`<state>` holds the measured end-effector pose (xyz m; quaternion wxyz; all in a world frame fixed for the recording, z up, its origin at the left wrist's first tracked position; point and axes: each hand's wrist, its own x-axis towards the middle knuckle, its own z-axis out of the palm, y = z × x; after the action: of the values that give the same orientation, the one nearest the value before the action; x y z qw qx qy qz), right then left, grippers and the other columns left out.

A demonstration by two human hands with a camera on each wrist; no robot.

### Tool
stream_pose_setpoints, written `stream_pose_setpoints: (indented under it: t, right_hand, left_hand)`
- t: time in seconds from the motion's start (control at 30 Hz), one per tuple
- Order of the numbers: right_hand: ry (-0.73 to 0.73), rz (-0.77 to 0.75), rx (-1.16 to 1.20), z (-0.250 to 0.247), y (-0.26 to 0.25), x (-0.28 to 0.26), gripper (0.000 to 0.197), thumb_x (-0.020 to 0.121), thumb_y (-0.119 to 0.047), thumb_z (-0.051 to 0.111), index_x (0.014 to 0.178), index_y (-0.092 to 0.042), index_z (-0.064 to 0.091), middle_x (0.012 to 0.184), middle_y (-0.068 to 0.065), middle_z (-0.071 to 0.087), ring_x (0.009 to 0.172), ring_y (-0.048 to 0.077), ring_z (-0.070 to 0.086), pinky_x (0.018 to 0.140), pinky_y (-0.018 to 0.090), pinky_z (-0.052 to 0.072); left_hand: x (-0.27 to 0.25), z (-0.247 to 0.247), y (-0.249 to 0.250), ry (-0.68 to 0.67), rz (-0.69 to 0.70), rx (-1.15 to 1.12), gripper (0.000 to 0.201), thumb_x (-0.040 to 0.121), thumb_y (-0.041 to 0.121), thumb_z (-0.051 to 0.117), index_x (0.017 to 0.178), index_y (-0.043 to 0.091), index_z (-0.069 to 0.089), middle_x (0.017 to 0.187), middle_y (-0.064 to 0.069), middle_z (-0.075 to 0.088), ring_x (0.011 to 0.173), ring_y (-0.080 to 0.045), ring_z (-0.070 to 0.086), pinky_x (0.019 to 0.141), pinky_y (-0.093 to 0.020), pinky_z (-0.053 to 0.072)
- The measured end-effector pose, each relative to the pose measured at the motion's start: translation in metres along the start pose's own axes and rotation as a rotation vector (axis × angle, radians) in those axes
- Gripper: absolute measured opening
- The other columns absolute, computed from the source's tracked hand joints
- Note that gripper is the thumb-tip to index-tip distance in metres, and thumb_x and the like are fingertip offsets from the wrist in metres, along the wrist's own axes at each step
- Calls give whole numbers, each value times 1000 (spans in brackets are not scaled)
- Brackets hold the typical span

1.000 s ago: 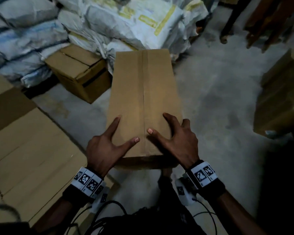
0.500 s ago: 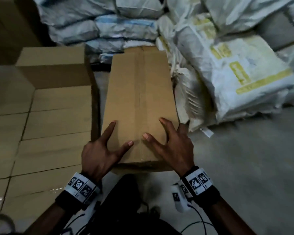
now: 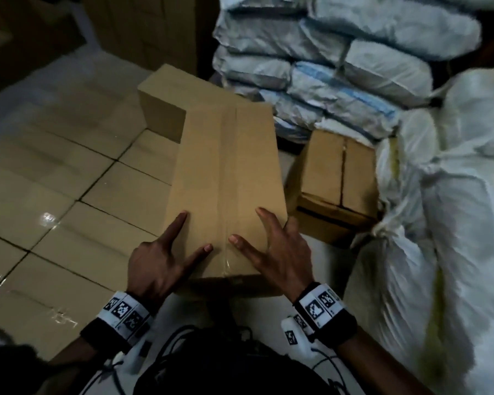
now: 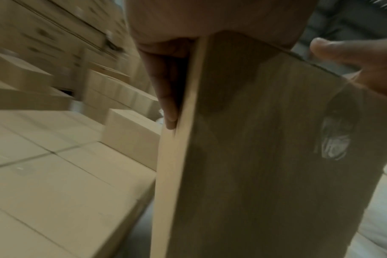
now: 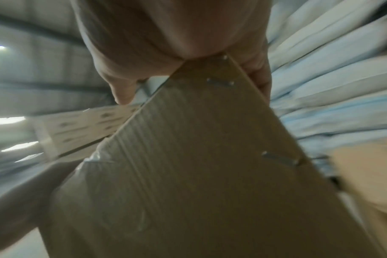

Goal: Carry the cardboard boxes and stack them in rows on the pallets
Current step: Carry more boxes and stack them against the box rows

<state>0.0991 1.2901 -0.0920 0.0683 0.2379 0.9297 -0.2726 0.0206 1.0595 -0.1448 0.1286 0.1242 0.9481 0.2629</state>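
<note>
I carry a long taped cardboard box [image 3: 226,181] lengthwise in front of me, above the floor. My left hand [image 3: 166,258] grips its near left corner, thumb and index finger on top, the other fingers [image 4: 168,87] down the side. My right hand [image 3: 277,252] grips the near right corner the same way. The box [image 4: 265,157] fills the left wrist view, and its stapled end [image 5: 199,174] fills the right wrist view. A flat row of stacked boxes [image 3: 69,195] lies just left of it, with one box [image 3: 166,104] standing on top at the far end.
A loose cardboard box [image 3: 337,178] sits on the floor to the right of the carried one. Grey and blue sacks [image 3: 354,67] are piled behind it, and a big white sack [image 3: 439,223] bulges at the right. Tall box stacks [image 4: 55,34] stand farther left.
I have turned left with the box, away from open floor toward the stacked row. Both hands keep the same hold on its near end.
</note>
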Motion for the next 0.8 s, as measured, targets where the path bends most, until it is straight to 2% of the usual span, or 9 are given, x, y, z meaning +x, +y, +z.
stream_pose_setpoints:
  t: [0.2,0.4,0.53,0.67,0.8]
  right_hand:
    - [-42,-180,-2,-12,-21,105,93,73,-95,46,151,-46,34,135,7,39,118,30,55,96,38,47]
    - [-195,-327,-38,-14,-42,213,87,74,-93,49,148,-50,35,137,5,38,118,32,56,97,41,47]
    - [-302,-435,-67,-9,-51,287,88,72,-95,48,147,-51,34,140,7,38,122,35,54,99,44,49]
    - [-436,-548,-73,-6,-55,366,89,72,-93,51,148,-50,34,143,7,36,126,35,52,99,44,47]
    - [-507,-645,-73,-12,-54,436,87,73,-89,56,148,-49,36,141,5,35,123,30,52,94,39,46]
  left_hand:
    - [58,-13,10,126,-165,-21,99,70,103,31,156,56,13,75,-8,69,70,-25,66,70,-40,58]
    - [109,-6,22,252,-353,9,104,69,103,30,158,50,19,87,-11,74,76,-29,69,68,-34,55]
    - [148,2,33,283,-489,-27,106,68,103,27,159,49,16,93,-11,74,73,-28,67,66,-32,55]
    - [195,17,56,338,-611,-54,104,71,100,32,159,49,11,74,-4,66,63,-25,63,58,-30,48]
    - [242,34,85,378,-739,-69,105,69,100,32,159,50,11,64,-2,63,60,-27,65,61,-35,56]
